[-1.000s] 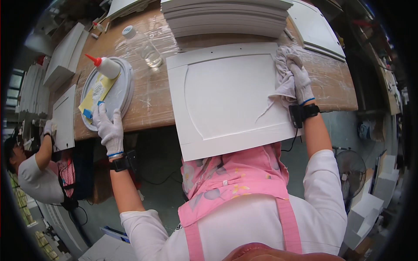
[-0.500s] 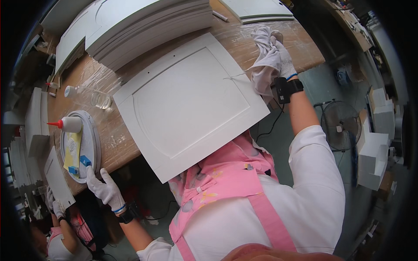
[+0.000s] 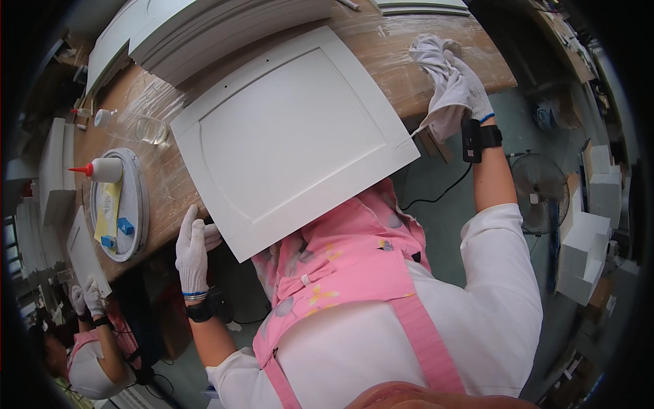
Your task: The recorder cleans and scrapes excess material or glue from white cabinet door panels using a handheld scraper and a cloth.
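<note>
A white cabinet door panel (image 3: 286,143) with a recessed centre and a curved inner edge lies on the table, its near edge jutting out over my lap. Close by its lower left corner is my left hand (image 3: 193,255) in a white knit glove, fingers stretched, holding nothing. Beyond the panel's right side, my right hand (image 3: 475,92), gloved too, is closed on a crumpled white cloth (image 3: 439,75). A loose thread of the cloth trails onto the panel's right corner. The cloth partly covers the fingers of that hand.
A tall stack of white panels (image 3: 225,41) stands behind. To the left are a round lid (image 3: 139,211) bearing a red-tipped glue bottle (image 3: 105,170) and blue blocks (image 3: 125,225), and a clear jar (image 3: 151,130). A co-worker (image 3: 99,341) handles another panel at far left. A fan (image 3: 538,187) stands right.
My left hand has moved from beside the lid to the right, up to the panel's lower left corner. My right hand has carried the cloth right, away from the panel.
</note>
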Motion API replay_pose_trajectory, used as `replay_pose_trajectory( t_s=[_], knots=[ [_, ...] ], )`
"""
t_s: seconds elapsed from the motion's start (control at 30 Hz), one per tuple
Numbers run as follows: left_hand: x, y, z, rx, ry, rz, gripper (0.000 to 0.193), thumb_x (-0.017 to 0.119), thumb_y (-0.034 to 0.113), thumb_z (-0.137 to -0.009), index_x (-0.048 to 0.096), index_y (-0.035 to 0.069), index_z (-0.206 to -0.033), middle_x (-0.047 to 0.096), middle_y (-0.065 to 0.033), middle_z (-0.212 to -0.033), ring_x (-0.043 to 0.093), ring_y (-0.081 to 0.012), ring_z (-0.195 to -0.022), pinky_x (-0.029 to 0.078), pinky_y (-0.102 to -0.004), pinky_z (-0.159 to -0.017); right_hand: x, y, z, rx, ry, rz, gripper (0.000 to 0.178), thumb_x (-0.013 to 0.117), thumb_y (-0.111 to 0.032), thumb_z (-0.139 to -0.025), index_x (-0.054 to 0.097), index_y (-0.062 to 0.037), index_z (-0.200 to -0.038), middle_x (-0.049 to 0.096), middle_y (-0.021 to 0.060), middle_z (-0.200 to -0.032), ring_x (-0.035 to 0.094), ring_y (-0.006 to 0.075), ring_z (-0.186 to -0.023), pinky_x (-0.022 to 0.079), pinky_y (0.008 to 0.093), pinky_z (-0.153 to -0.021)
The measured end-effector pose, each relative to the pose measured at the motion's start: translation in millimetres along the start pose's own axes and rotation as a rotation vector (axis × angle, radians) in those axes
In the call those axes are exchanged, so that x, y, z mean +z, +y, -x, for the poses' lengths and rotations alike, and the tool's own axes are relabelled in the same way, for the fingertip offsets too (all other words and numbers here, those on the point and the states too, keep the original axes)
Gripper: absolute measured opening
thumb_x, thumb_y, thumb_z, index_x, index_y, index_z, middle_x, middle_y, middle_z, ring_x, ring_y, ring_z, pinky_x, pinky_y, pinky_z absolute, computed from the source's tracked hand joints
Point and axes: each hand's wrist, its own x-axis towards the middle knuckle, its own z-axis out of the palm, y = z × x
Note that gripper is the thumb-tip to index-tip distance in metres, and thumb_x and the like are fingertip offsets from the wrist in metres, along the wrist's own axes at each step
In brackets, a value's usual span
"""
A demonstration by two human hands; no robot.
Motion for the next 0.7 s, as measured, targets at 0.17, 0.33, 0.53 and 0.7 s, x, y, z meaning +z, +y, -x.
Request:
replay_pose_trajectory(
  t_s=[0.17, 0.33, 0.53, 0.7],
  knots=[
    [10, -7, -2, 0.033, -0.008, -0.011, 0.053, 0.044, 0.026, -0.104, 0.034, 0.006, -0.152, 0.068, -0.0125, -0.105, 0.068, -0.0186, -0.087, 0.056, -0.0333, -0.081, -17, 6, -42, 0.038, -0.138, 0.011, 0.031, 0.056, -0.029, -0.102, 0.061, -0.0058, -0.121, 0.069, 0.0051, -0.106, 0.064, 0.0133, -0.092, 0.055, 0.0278, -0.082],
    [17, 2, 3, 0.031, 0.035, 0.017, 0.057, 0.048, 0.025, -0.102, 0.031, 0.002, -0.152, 0.067, -0.0121, -0.102, 0.068, -0.0191, -0.088, 0.057, -0.0328, -0.080, -13, 11, -61, 0.203, -0.425, 0.035, 0.033, 0.056, -0.030, -0.102, 0.060, -0.0047, -0.123, 0.068, 0.0065, -0.110, 0.064, 0.0153, -0.094, 0.054, 0.0297, -0.086],
    [-19, -5, -4, 0.186, 0.377, 0.017, 0.039, 0.063, 0.026, -0.098, 0.060, -0.001, -0.127, 0.067, -0.0051, -0.085, 0.062, -0.0099, -0.071, 0.052, -0.0244, -0.063, -4, 19, -52, 0.057, -0.101, 0.084, 0.041, 0.053, -0.033, -0.102, 0.057, -0.0055, -0.133, 0.067, 0.0073, -0.122, 0.068, 0.0206, -0.101, 0.056, 0.0330, -0.091],
    [-63, 18, -45, 0.445, 0.881, -0.544, 0.043, 0.071, 0.034, -0.089, 0.062, 0.002, -0.117, 0.066, -0.0169, -0.109, 0.065, -0.0330, -0.098, 0.053, -0.0432, -0.087, -130, -59, -134, 0.517, -0.511, -0.725, 0.061, 0.057, -0.036, -0.098, 0.040, -0.0064, -0.149, 0.050, 0.0121, -0.144, 0.051, 0.0258, -0.128, 0.041, 0.0346, -0.108]
  ],
)
